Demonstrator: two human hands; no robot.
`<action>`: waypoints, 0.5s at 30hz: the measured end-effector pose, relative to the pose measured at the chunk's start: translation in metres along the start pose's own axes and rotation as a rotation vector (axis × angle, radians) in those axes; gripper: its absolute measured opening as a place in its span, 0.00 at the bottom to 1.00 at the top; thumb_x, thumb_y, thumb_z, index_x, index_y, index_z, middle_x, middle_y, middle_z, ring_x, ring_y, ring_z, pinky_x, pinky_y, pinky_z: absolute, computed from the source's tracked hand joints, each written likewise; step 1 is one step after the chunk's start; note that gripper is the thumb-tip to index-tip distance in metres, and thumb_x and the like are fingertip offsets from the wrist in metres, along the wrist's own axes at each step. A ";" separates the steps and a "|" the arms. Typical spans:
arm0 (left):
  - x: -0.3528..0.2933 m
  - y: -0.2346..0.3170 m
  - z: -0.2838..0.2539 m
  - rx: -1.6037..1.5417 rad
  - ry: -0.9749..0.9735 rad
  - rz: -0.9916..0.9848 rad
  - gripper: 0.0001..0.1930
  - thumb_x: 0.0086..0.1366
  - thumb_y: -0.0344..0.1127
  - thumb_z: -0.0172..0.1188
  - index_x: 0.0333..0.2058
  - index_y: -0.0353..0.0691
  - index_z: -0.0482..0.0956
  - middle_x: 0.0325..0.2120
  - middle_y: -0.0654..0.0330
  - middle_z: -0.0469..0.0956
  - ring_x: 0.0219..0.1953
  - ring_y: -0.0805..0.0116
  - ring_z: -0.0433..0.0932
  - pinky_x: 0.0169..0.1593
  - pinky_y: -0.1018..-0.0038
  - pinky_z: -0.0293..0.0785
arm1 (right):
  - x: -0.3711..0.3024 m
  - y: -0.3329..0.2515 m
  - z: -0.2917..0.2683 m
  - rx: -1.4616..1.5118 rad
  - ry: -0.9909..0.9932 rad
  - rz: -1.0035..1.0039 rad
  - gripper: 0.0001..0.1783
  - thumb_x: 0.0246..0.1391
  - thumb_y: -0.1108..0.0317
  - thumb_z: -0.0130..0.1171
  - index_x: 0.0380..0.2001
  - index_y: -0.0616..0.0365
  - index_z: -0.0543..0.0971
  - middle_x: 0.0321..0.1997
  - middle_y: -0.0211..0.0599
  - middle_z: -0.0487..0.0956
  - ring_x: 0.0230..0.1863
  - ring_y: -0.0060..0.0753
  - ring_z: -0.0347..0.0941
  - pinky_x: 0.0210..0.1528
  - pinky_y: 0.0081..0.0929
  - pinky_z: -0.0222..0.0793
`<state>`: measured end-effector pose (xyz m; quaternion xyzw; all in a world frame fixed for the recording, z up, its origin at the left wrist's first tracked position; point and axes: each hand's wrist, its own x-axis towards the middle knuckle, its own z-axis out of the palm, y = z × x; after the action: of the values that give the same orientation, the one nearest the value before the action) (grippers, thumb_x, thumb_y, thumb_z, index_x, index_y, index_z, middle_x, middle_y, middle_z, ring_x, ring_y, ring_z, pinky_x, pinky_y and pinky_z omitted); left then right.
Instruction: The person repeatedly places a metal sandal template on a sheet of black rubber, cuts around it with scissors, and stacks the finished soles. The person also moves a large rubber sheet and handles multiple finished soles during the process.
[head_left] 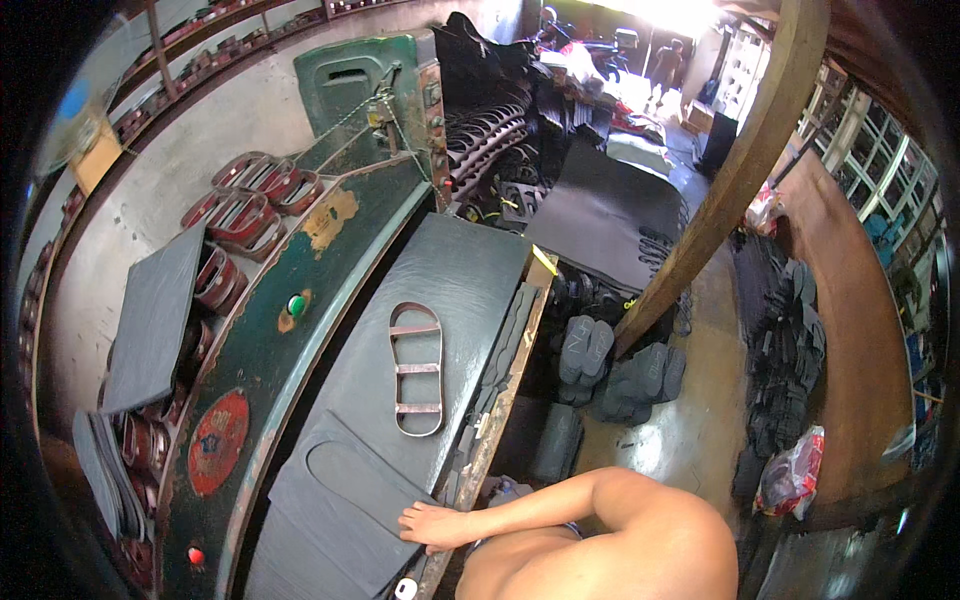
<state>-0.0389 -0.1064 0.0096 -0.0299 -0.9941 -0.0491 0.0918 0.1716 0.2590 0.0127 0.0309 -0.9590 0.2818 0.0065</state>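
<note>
My right hand (432, 527) lies on the near right edge of a dark grey rubber sheet (345, 515), fingers stretched over its surface. A sole-shaped outline curves across this sheet, which rests on the bed of a green press. Just beyond it, a sole-shaped metal cutting die (415, 370) with crossbars sits on a smooth dark board (455, 260). Nothing touches the die. Only my right arm shows; my left hand is out of the picture.
The green press beam (265, 350) with buttons runs along the left. More cutting dies (245, 215) and grey sheets (155, 320) lie beyond it. A wooden post (725, 190) slants at right. Stacked soles (585, 350) stand on the floor. A person (668, 62) is far back.
</note>
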 end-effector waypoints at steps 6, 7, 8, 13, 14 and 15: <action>-0.013 -0.033 0.013 -0.109 0.158 -0.093 0.19 0.61 0.45 0.68 0.43 0.35 0.84 0.39 0.40 0.82 0.45 0.37 0.78 0.53 0.47 0.72 | -0.041 -0.004 0.013 0.028 -0.031 -0.044 0.21 0.48 0.68 0.66 0.47 0.56 0.78 0.47 0.40 0.77 0.53 0.40 0.75 0.53 0.39 0.63; -0.013 -0.037 0.015 -0.081 0.089 -0.088 0.20 0.60 0.46 0.69 0.44 0.36 0.84 0.40 0.45 0.83 0.45 0.39 0.78 0.53 0.48 0.72 | -0.052 -0.007 0.008 0.105 -0.069 -0.036 0.21 0.46 0.68 0.68 0.46 0.57 0.79 0.46 0.42 0.79 0.54 0.44 0.75 0.57 0.42 0.63; -0.009 -0.040 0.018 -0.094 0.054 -0.113 0.21 0.58 0.46 0.71 0.45 0.37 0.85 0.41 0.45 0.83 0.46 0.39 0.79 0.54 0.48 0.72 | -0.063 -0.012 0.000 0.137 -0.130 -0.015 0.20 0.48 0.68 0.67 0.47 0.58 0.79 0.48 0.42 0.78 0.54 0.46 0.75 0.58 0.43 0.63; -0.002 -0.050 0.026 0.021 -0.125 -0.033 0.11 0.68 0.37 0.60 0.39 0.32 0.78 0.41 0.43 0.77 0.47 0.40 0.75 0.52 0.50 0.72 | -0.073 -0.029 -0.049 0.370 -0.482 0.122 0.18 0.56 0.66 0.63 0.49 0.61 0.81 0.48 0.50 0.80 0.54 0.54 0.76 0.59 0.47 0.70; -0.003 -0.054 0.018 -0.036 -0.093 0.206 0.12 0.68 0.37 0.59 0.39 0.32 0.76 0.39 0.42 0.77 0.44 0.36 0.76 0.49 0.49 0.73 | -0.059 -0.024 -0.060 0.457 -0.515 0.135 0.19 0.57 0.65 0.62 0.49 0.63 0.81 0.48 0.52 0.80 0.55 0.55 0.76 0.58 0.46 0.72; -0.002 -0.045 0.018 -0.190 -0.183 -0.049 0.12 0.69 0.36 0.58 0.40 0.31 0.75 0.40 0.40 0.77 0.43 0.34 0.76 0.48 0.49 0.73 | -0.044 -0.019 -0.070 0.432 -0.440 0.107 0.18 0.58 0.64 0.63 0.48 0.63 0.81 0.47 0.53 0.80 0.55 0.55 0.76 0.58 0.46 0.72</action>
<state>-0.0428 -0.1495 -0.0121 -0.0186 -0.9897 -0.1421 -0.0039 0.2160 0.2831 0.0807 0.0412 -0.8555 0.4655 -0.2229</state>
